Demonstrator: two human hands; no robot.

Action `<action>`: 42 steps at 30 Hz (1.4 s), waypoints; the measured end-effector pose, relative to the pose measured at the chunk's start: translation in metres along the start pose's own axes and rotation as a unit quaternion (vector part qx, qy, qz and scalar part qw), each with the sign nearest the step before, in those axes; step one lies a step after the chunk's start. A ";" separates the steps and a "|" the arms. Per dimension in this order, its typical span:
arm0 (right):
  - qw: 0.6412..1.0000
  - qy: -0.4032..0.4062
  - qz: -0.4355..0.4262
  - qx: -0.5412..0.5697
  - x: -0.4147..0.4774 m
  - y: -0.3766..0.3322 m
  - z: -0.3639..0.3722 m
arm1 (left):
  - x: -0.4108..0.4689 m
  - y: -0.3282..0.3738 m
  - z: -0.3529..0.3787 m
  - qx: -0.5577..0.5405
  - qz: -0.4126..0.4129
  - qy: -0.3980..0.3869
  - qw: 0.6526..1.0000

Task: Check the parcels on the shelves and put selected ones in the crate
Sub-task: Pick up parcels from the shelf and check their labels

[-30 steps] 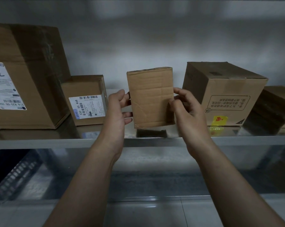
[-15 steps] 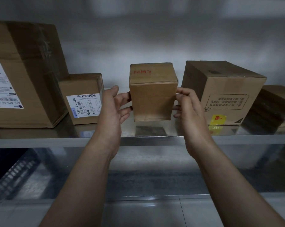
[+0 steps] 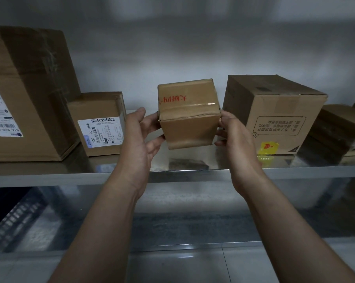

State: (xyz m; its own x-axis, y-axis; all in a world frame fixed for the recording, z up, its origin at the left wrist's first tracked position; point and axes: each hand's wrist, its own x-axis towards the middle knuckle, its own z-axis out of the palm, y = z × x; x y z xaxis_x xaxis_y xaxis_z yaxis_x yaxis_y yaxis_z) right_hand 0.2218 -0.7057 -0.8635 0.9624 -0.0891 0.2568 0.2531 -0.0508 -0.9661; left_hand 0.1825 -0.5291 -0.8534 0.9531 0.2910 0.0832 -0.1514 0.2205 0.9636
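Observation:
A small brown cardboard parcel (image 3: 189, 117) with red writing and clear tape on its top face is held just above the steel shelf (image 3: 176, 174), tilted so the top faces me. My left hand (image 3: 140, 139) grips its left side and my right hand (image 3: 233, 137) grips its right side. A dark plastic crate (image 3: 11, 225) shows at the lower left, under the shelf.
On the shelf stand a large labelled box (image 3: 25, 99) at far left, a small box with a barcode label (image 3: 100, 123), a printed box with a yellow sticker (image 3: 274, 115) on the right, and flat brown parcels (image 3: 334, 133) at far right. A wall closes the back.
The parcel has been tipped toward me: first its plain face showed, now its taped top with red writing faces me. Both hands stayed on its sides.

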 end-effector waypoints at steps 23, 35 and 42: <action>0.998 -0.042 -0.024 0.028 0.004 0.002 -0.004 | -0.002 0.008 -0.004 -0.039 0.007 0.035 0.999; 0.998 -0.069 -0.004 0.010 0.004 0.004 0.000 | -0.003 0.015 0.000 0.009 0.019 0.034 0.999; 0.995 -0.094 0.014 -0.026 0.004 0.008 0.004 | 0.002 0.009 -0.005 0.026 0.001 0.052 0.998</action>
State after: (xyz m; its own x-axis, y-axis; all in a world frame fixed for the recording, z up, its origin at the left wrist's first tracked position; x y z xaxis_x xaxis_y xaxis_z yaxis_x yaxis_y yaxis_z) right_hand 0.2278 -0.7022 -0.8705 0.9715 0.0969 0.2164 0.2259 -0.1020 -0.9688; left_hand 0.1815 -0.5220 -0.8457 0.9202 0.3867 0.0614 -0.1375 0.1723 0.9754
